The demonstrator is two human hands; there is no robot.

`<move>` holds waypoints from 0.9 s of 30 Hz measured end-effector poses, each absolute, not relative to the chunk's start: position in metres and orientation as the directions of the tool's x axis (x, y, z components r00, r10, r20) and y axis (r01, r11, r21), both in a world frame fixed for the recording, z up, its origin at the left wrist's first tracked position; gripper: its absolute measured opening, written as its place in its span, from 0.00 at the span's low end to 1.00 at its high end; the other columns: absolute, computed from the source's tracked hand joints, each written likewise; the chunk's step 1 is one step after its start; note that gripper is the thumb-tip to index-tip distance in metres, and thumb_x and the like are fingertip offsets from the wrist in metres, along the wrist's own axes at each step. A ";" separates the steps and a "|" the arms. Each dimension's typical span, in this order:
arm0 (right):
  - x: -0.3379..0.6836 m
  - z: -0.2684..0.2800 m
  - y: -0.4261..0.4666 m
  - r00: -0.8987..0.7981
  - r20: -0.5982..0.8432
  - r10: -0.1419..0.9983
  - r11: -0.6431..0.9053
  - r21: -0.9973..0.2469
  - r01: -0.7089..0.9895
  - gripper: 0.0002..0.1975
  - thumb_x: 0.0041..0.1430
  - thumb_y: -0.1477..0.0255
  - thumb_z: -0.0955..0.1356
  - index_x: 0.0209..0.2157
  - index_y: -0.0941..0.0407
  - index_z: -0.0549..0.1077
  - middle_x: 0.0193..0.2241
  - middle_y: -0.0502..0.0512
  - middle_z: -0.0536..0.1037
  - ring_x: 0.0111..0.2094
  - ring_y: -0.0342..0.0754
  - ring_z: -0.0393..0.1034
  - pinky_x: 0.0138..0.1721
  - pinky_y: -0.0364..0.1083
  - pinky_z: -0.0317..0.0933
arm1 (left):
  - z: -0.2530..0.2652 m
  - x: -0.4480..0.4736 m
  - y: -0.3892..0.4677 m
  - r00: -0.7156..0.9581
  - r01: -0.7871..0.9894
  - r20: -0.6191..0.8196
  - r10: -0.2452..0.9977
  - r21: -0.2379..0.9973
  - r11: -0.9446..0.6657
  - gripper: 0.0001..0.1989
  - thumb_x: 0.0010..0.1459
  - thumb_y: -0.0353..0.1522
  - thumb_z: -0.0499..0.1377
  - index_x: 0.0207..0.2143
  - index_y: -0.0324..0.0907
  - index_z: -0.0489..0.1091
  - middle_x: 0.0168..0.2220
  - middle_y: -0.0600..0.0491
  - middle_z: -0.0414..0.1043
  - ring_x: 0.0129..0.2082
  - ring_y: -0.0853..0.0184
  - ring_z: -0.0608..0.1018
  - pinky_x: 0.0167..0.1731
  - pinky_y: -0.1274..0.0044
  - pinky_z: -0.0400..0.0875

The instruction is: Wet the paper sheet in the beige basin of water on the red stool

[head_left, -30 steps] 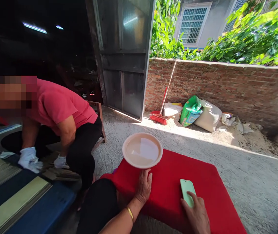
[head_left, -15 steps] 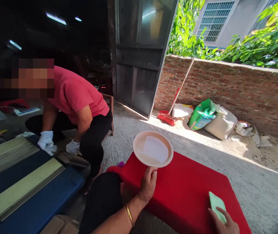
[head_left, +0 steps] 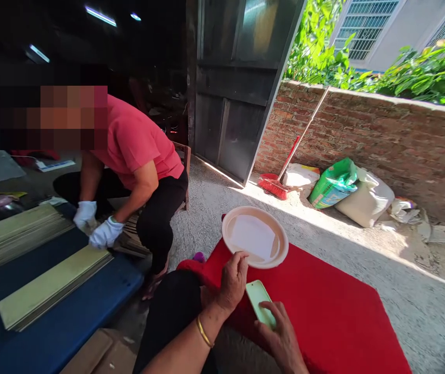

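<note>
In the head view my right hand [head_left: 279, 332] grips a pale green phone-shaped case [head_left: 260, 303] by its lower part, above the red cloth. My left hand [head_left: 233, 278], wearing a gold bangle [head_left: 204, 332] on the wrist, is closed with thumb and fingertips together at the near rim of a pale pink basin [head_left: 284, 248]. Whatever sits in that pinch, if anything, is too small to make out. A bright whitish patch [head_left: 252, 236] lies inside the basin; I cannot tell whether it is liquid or a sheet. The basin rests on a table covered by red cloth [head_left: 324, 301].
On the left, a seated co-worker [head_left: 140, 135] in white gloves handles stacked greenish strips [head_left: 51, 288] on a blue table [head_left: 90, 306]. Cardboard [head_left: 97, 353] lies below. Beyond stand a metal door [head_left: 238, 93], a broom [head_left: 275, 186], sacks [head_left: 366, 200] and a brick wall [head_left: 402, 135].
My right hand has brought the green case leftward across the cloth, close to my left hand. My left hand has risen slightly at the basin rim. The co-worker's gloved hands have come together.
</note>
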State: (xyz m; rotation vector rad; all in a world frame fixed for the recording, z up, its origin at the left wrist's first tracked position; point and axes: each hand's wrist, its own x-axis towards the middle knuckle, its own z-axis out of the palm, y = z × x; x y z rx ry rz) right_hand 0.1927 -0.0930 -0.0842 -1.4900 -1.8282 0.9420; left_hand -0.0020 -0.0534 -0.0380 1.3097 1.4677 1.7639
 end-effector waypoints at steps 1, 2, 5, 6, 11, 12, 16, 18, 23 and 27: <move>0.216 -0.083 -0.093 -0.092 -0.003 0.996 0.050 -0.820 0.570 0.20 0.46 0.53 0.70 0.38 0.49 0.80 0.37 0.57 0.76 0.40 0.58 0.74 0.42 0.53 0.68 | -0.037 -0.002 -0.054 -0.415 0.199 0.359 0.836 0.932 -0.302 0.14 0.67 0.38 0.51 0.42 0.42 0.74 0.33 0.50 0.78 0.33 0.66 0.79 0.38 0.76 0.73; 0.241 -0.082 -0.094 0.034 -0.016 0.999 -0.033 -0.812 0.582 0.22 0.44 0.50 0.70 0.38 0.49 0.80 0.38 0.58 0.77 0.41 0.60 0.74 0.44 0.55 0.68 | -0.036 -0.003 -0.054 -0.417 0.199 0.359 0.835 0.932 -0.302 0.14 0.66 0.38 0.51 0.42 0.42 0.74 0.33 0.50 0.78 0.33 0.67 0.78 0.37 0.76 0.73; 0.298 -0.083 -0.098 0.350 -0.040 0.936 -0.255 -0.762 0.596 0.26 0.39 0.46 0.71 0.37 0.47 0.80 0.39 0.63 0.78 0.46 0.68 0.72 0.47 0.61 0.66 | -0.032 -0.007 -0.053 -0.414 0.185 0.339 0.845 0.940 -0.286 0.14 0.67 0.37 0.51 0.41 0.42 0.74 0.30 0.52 0.76 0.30 0.68 0.77 0.35 0.78 0.72; 0.304 -0.085 -0.102 0.396 -0.036 0.918 -0.288 -0.748 0.598 0.27 0.39 0.45 0.71 0.37 0.47 0.79 0.39 0.64 0.77 0.47 0.69 0.72 0.47 0.62 0.66 | -0.031 -0.007 -0.052 -0.408 0.182 0.333 0.850 0.942 -0.282 0.14 0.67 0.37 0.50 0.41 0.42 0.73 0.29 0.53 0.75 0.29 0.68 0.76 0.33 0.78 0.71; 0.239 -0.099 -0.137 0.082 0.024 0.996 -0.032 -0.783 0.621 0.24 0.47 0.50 0.70 0.41 0.50 0.79 0.39 0.58 0.75 0.42 0.59 0.74 0.43 0.54 0.68 | -0.031 -0.002 -0.046 -0.357 0.218 0.339 0.870 0.936 -0.275 0.14 0.67 0.36 0.49 0.40 0.41 0.73 0.25 0.55 0.72 0.25 0.70 0.73 0.29 0.79 0.67; 0.220 -0.099 -0.143 -0.054 0.020 0.998 0.048 -0.794 0.606 0.21 0.48 0.54 0.70 0.41 0.49 0.79 0.38 0.56 0.75 0.41 0.56 0.74 0.43 0.51 0.69 | -0.032 0.000 -0.046 -0.351 0.233 0.344 0.871 0.933 -0.274 0.14 0.66 0.35 0.49 0.40 0.42 0.73 0.25 0.55 0.72 0.25 0.70 0.73 0.29 0.79 0.67; 0.194 -0.086 -0.152 -0.367 -0.019 0.930 0.201 -0.809 0.552 0.15 0.49 0.62 0.70 0.40 0.47 0.80 0.39 0.53 0.75 0.39 0.51 0.74 0.39 0.45 0.68 | -0.031 0.004 -0.045 -0.331 0.272 0.349 0.877 0.925 -0.265 0.14 0.66 0.35 0.49 0.40 0.42 0.73 0.26 0.54 0.73 0.27 0.69 0.75 0.31 0.79 0.68; 0.222 -0.078 -0.148 -0.246 -0.007 0.969 0.141 -0.803 0.579 0.17 0.50 0.57 0.70 0.41 0.48 0.80 0.39 0.54 0.76 0.40 0.53 0.74 0.40 0.48 0.69 | -0.028 0.005 -0.046 -0.314 0.277 0.351 0.882 0.923 -0.268 0.14 0.66 0.34 0.49 0.41 0.42 0.73 0.26 0.54 0.74 0.28 0.68 0.75 0.31 0.78 0.69; 0.327 -0.080 -0.148 0.359 0.057 0.932 -0.207 -0.730 0.651 0.31 0.44 0.42 0.70 0.42 0.51 0.79 0.43 0.65 0.77 0.48 0.69 0.73 0.47 0.61 0.68 | -0.023 0.002 -0.049 -0.276 0.290 0.374 0.885 0.911 -0.294 0.13 0.66 0.34 0.50 0.41 0.42 0.73 0.28 0.53 0.75 0.30 0.68 0.77 0.34 0.78 0.70; 0.336 -0.111 -0.179 0.386 0.118 0.915 -0.208 -0.681 0.702 0.28 0.47 0.43 0.70 0.42 0.49 0.77 0.40 0.63 0.77 0.45 0.67 0.74 0.45 0.60 0.70 | -0.027 0.001 -0.047 -0.258 0.302 0.357 0.898 0.912 -0.276 0.12 0.65 0.32 0.50 0.40 0.42 0.73 0.29 0.53 0.76 0.30 0.67 0.77 0.35 0.78 0.71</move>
